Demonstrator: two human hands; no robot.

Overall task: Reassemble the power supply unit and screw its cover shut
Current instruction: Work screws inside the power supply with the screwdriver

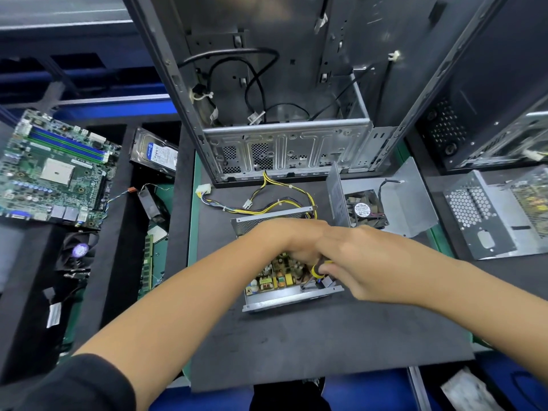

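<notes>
Open power supply unit [292,280] lying on the worktop [326,336], circuit board exposed. Right hand [376,265] curled round a yellow-and-black screwdriver [318,269]; left hand [299,241] over the board, grip impossible to tell. Cover [412,200] with fan just beyond. Stiff sheet-metal shell, probably fairly heavy; safest held by the side walls, never the fragile board.

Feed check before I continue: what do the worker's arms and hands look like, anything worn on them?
Both hands are bare: no gloves, rings or watch visible on the left hand or the right hand. The forearms are uncovered too. A black sleeve, soft fabric, is pushed up on the left arm. The right arm leaves the frame before any sleeve shows.
</notes>
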